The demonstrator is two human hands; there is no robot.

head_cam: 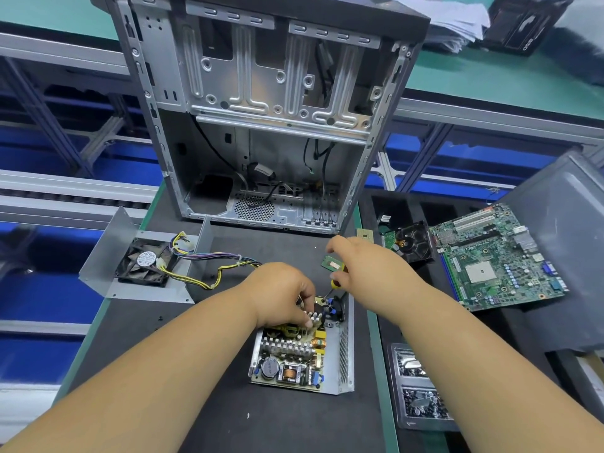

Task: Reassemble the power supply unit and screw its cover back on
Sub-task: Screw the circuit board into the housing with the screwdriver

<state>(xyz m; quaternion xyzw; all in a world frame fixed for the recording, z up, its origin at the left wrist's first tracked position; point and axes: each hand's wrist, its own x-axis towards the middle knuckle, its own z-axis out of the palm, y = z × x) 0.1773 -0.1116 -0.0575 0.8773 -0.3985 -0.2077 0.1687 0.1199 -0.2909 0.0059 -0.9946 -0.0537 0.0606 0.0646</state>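
Observation:
The open power supply unit (pixel 343 354) lies on the black mat, its circuit board (pixel 287 361) exposed with heat sinks, coils and capacitors. My left hand (pixel 281 292) rests on the board's far end, fingers curled down onto a finned heat sink (pixel 315 317). My right hand (pixel 366 266) grips a yellow-handled screwdriver (pixel 330 289), its tip down at the board's far corner. The grey metal cover (pixel 108 256) with its black fan (pixel 143 264) lies upturned to the left, tied to the unit by coloured wires (pixel 209 256).
An empty PC case (pixel 271 109) stands upright behind the mat. To the right lie a green motherboard (pixel 496 256), a hard drive (pixel 413 240) and a small chip (pixel 364 234). A clear tray of screws (pixel 415 387) sits at lower right. A grey panel (pixel 568 223) leans far right.

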